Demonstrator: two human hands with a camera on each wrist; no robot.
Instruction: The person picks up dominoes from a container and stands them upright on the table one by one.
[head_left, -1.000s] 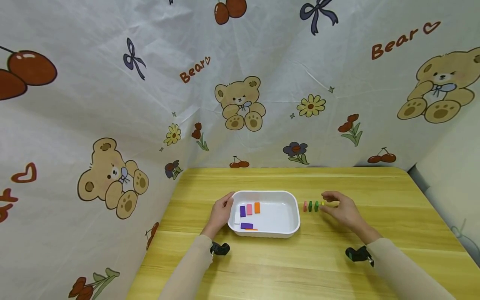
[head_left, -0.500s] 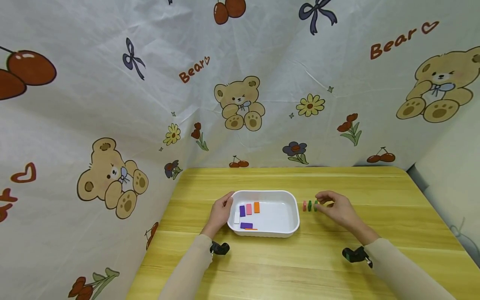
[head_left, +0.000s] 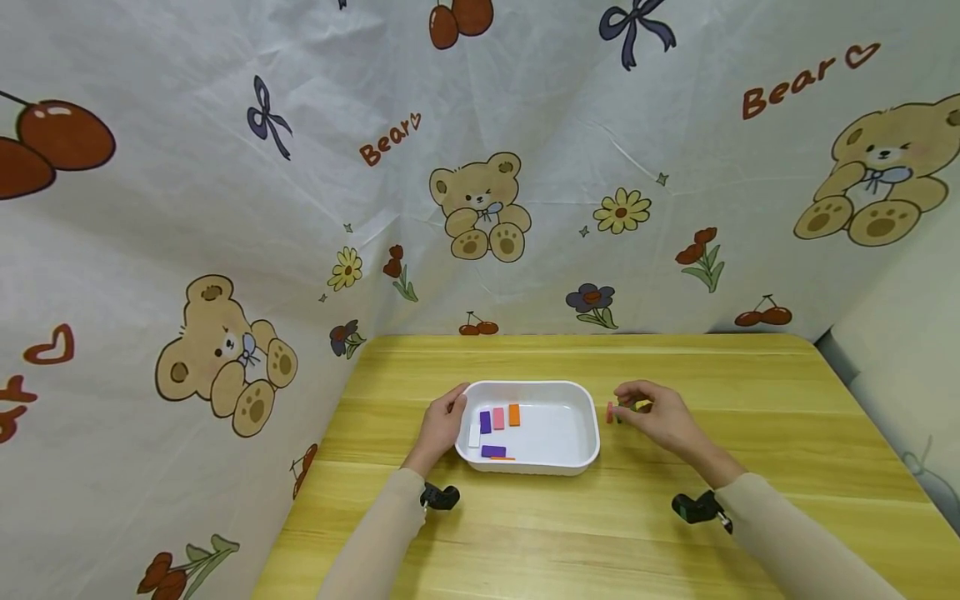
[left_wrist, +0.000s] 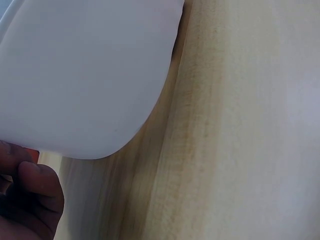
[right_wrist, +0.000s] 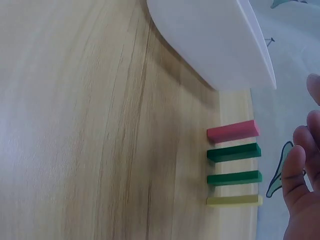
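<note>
My left hand point(head_left: 441, 423) holds the left end of a white rectangular dish point(head_left: 558, 429); its curled fingers point(left_wrist: 42, 180) show at the dish's wall in the left wrist view. Flat dominoes lie inside: purple point(head_left: 485, 422), pink point(head_left: 498, 418), orange point(head_left: 514, 415) and white point(head_left: 474, 436) ones among them. Right of the dish a short row stands upright: a pink domino point(right_wrist: 234, 131), two green dominoes point(right_wrist: 234, 152) and a yellow domino point(right_wrist: 234, 200). My right hand point(head_left: 663, 418) hovers over this row, thumb and fingers apart, gripping nothing. In the head view it partly hides the green ones.
The wooden table point(head_left: 555, 542) runs back to a cloth point(head_left: 555, 275) printed with bears and flowers. The cloth also hangs along the left side. A pale wall point(head_left: 907, 358) and a cable point(head_left: 930, 471) are beyond the table's right edge.
My right hand has moved left along the row of standing dominoes, from the yellow one towards the pink one. The left hand and the dish have stayed in place.
</note>
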